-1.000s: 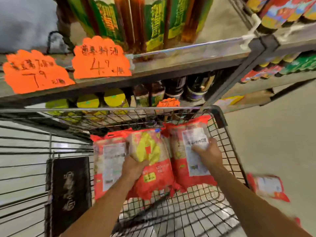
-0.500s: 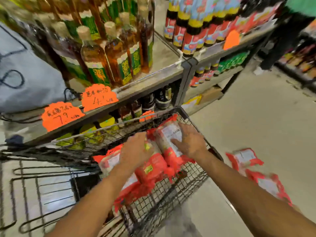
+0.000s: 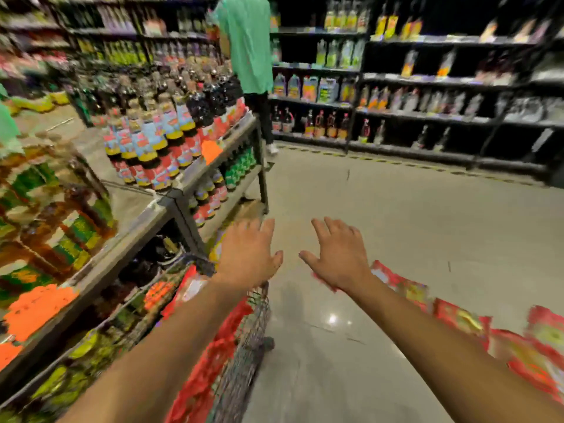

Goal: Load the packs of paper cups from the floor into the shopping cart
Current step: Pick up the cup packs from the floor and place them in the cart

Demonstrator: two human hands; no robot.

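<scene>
**A:** Where are the hands?

**B:** Both reach out in front, backs up. The left hand hovers over the far corner of the shopping cart. The right hand is beside it, over the bare floor.

**A:** Is either one holding anything?

**B:** No. The fingers of both hands are straight and spread apart, and they touch no pack.

**A:** And the paper cups?

**B:** The red packs in the cart lie against its wire wall, under the left forearm. The packs on the floor lie at the right, under and beyond the right forearm. They are too blurred to count.

**A:** What stands around them?

**B:** A shelf rack full of bottles stands just left of the cart, with an orange price tag on its edge. A person in a green shirt stands at the rack's far end, in front of dark shelving.
</scene>
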